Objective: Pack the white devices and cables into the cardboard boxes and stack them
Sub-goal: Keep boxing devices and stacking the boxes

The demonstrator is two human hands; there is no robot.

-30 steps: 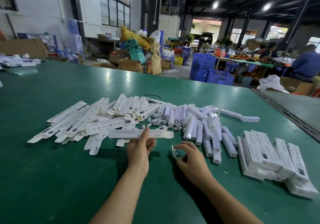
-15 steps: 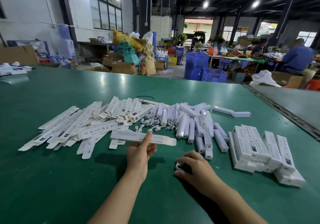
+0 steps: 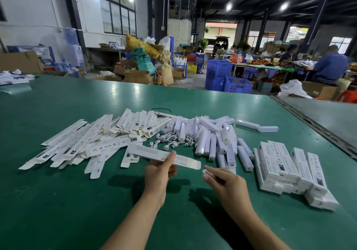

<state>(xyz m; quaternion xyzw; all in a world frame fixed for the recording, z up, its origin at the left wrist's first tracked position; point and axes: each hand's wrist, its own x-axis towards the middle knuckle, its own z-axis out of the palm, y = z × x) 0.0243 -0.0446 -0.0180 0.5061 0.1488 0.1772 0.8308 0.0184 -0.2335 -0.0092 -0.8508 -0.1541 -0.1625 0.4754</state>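
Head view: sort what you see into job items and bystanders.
Job: long white cardboard box in the left hand; small coiled white cable pinched by the right hand; flat white box blanks; white stick-shaped devices; loose white cables; stacked packed boxes.
Bystanders: blue plastic crates; brown cardboard cartons; yellow sack.

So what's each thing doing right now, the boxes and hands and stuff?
Left hand: grips a raised box, end flap open.
Right hand: pinches a coiled cable.
Flat boxes: flattened, heaped.
Devices: loose, unpacked.
Loose cables: coiled, unpacked.
Packed boxes: closed, stacked.
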